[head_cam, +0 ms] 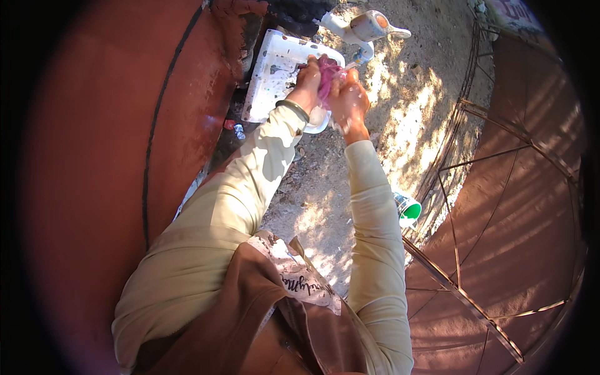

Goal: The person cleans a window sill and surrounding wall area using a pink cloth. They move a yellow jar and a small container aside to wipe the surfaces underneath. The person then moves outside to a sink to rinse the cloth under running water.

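My left hand [307, 80] and my right hand [350, 96] are close together at the upper middle, over a white plastic basin [255, 96] with dark stains. Between them is a bunched purple mesh or cloth [326, 77], gripped by both hands. Bright water drops and blur show on my right hand, which lies past the basin's right edge. The fingertips of both hands are partly hidden by the purple material. A rounded pale thing in the basin, below the purple material, is too unclear to name.
A stained white mug-like vessel [368, 26] and white pipe pieces [337, 26] are beyond the basin. A bucket with a green inside [410, 211] lies tipped right of my forearm. A reddish wall [187, 117] rises at left; a rusty metal frame [468, 300] stands at right.
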Tool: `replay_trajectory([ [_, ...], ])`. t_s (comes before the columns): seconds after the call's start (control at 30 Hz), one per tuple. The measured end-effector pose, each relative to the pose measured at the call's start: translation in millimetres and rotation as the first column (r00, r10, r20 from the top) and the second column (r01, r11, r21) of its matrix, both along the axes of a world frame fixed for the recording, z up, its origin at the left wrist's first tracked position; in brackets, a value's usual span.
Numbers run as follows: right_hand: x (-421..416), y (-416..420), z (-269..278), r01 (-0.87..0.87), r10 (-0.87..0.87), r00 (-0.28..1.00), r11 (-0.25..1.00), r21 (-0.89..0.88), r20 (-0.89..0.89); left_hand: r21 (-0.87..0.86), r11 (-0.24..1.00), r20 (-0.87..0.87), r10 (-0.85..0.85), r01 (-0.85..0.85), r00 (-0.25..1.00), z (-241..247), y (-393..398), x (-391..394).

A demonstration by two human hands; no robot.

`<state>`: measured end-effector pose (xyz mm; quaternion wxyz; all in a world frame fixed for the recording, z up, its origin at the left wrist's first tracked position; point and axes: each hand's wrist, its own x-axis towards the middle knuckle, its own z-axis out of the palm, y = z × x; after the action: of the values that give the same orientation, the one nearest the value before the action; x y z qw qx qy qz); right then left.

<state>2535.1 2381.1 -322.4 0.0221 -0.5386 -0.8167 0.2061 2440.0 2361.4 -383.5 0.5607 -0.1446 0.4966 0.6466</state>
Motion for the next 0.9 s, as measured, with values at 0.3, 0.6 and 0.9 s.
replay_trajectory([
  [0.3, -10.4, 37.0, 10.1, 0.016, -0.039, 0.989, 0.986, 0.164, 0.139, 0.273, 0.958, 0.196, -0.149, 0.092, 0.969, -7.4, 4.8, 15.6],
  [0.6, -9.8, -34.3, 23.4, -0.297, 0.333, 0.898, 0.941, 0.164, -0.288, 0.596, 0.784, 0.477, -0.171, -0.174, 0.862, -2.0, -21.6, -5.1],
  [0.9, -11.3, 2.1, -18.7, 0.033, 0.061, 0.952, 0.953, 0.301, -0.300, 0.581, 0.767, 0.363, 0.055, -0.272, 0.930, -35.1, -15.9, 30.0],
])
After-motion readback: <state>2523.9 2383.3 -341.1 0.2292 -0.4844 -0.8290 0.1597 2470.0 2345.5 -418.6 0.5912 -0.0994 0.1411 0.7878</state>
